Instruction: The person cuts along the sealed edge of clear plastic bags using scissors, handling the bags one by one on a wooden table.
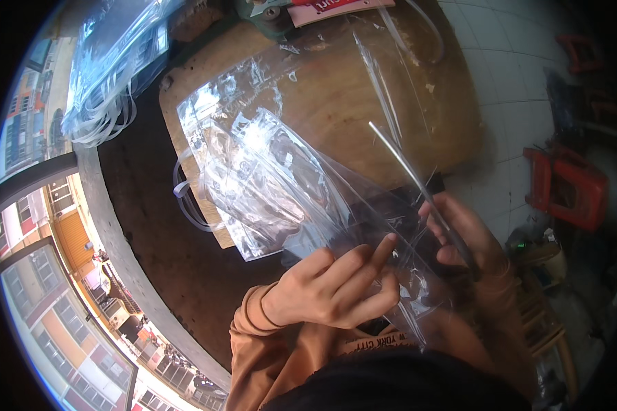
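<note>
My left hand is near the lower middle, fingers curled and closed on the edge of a clear plastic sheet. The sheet spreads over the wooden table and hangs down toward my lap. In my right hand is a long, slim metal tool with a dark lower part, tilted up to the left over the sheet's right side. Its exact kind does not show. Shiny clear plastic bags lie crumpled on the table's left half, with a clear looped strap over the edge.
The wooden table has a green metal device and a red-and-pink item at its far edge. A stack of clear plastic bags with straps lies at the far left by a ledge. A red stool stands on the tiled floor at right.
</note>
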